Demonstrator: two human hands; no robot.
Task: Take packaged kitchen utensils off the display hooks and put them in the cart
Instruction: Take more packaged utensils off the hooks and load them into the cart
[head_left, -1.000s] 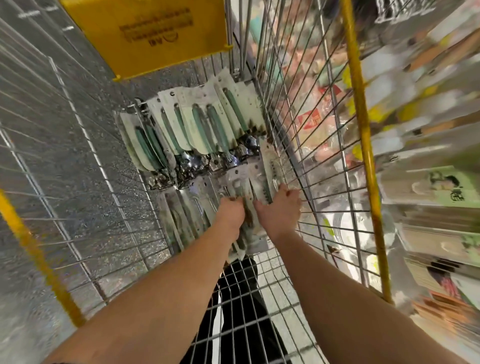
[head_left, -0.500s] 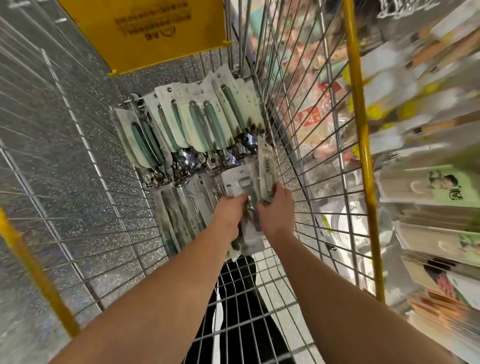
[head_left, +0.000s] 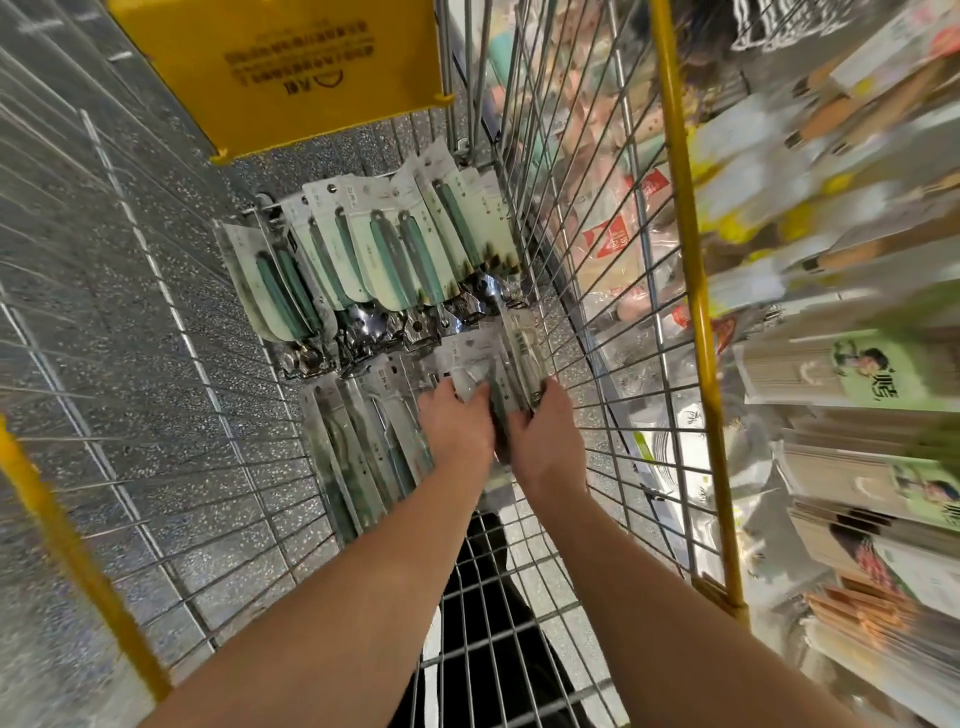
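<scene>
From the head view, both arms reach down into a wire cart (head_left: 613, 332) of silvery mesh with yellow corner posts and a yellow plastic panel (head_left: 291, 67) at its far end. The left hand (head_left: 457, 423) and the right hand (head_left: 545, 439) sit side by side, fingers curled round a small bundle of packaged utensils (head_left: 506, 364) held low near the cart's right wall. These packs are flat, pale cards with a glossy clear cover and slim dark-green handles. Just beyond them, a fanned row of packs (head_left: 384, 249) lies on the cart floor: mint-white backing cards with hang holes, teal handles, and shiny metal heads at the near ends. A second row of greyish packs (head_left: 358, 447) lies left of the hands. Blurred shelf goods (head_left: 852, 374) show through the right wall
</scene>
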